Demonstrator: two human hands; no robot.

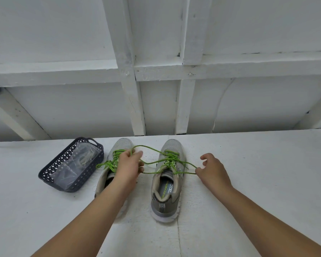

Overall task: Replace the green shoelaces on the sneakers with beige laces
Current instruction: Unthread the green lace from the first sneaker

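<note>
Two grey sneakers stand side by side on the white table, toes pointing away from me. The right sneaker point(166, 182) is laced with a green lace point(170, 160) whose loose ends stretch out to both sides. My left hand point(130, 166) grips one end, over the left sneaker point(121, 145), which has its own green lace point(107, 164). My right hand point(211, 170) pinches the other end just right of the right sneaker. Beige laces point(83, 157) lie in clear bags inside the basket.
A dark blue perforated plastic basket point(50, 169) sits left of the sneakers. A white wall with wooden framing point(132, 71) rises right behind the table's far edge point(248, 133).
</note>
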